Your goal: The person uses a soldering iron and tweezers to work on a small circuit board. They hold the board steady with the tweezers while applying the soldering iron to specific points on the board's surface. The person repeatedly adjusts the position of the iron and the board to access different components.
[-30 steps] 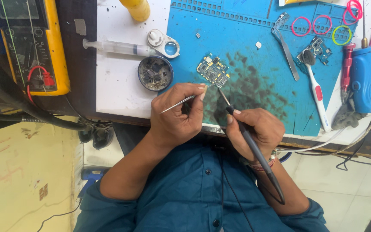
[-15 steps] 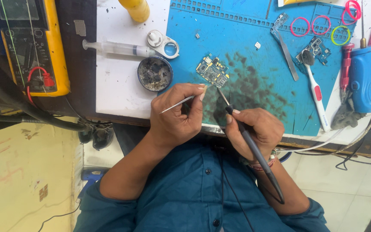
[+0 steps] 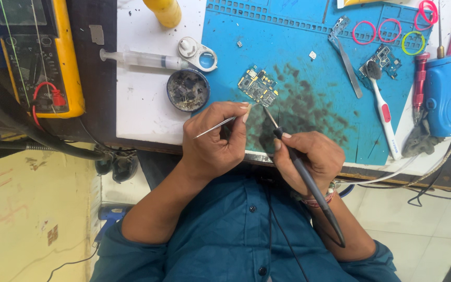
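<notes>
Nearest to the camera, the right hand [image 3: 309, 156] is closed around a dark soldering iron [image 3: 304, 175], held like a pen, with its tip pointing up to the small circuit board [image 3: 258, 86]. Beside it, the left hand [image 3: 212, 143] pinches thin metal tweezers [image 3: 220, 124] between thumb and forefinger; the other fingers are curled in. The board lies flat on the blue work mat [image 3: 298, 47], just beyond the fingertips of both hands, and the tweezers' point reaches its lower edge. Farther left stands a round tin [image 3: 187, 90], then a syringe [image 3: 142, 58]. A yellow multimeter [image 3: 40, 57] lies at the far left.
</notes>
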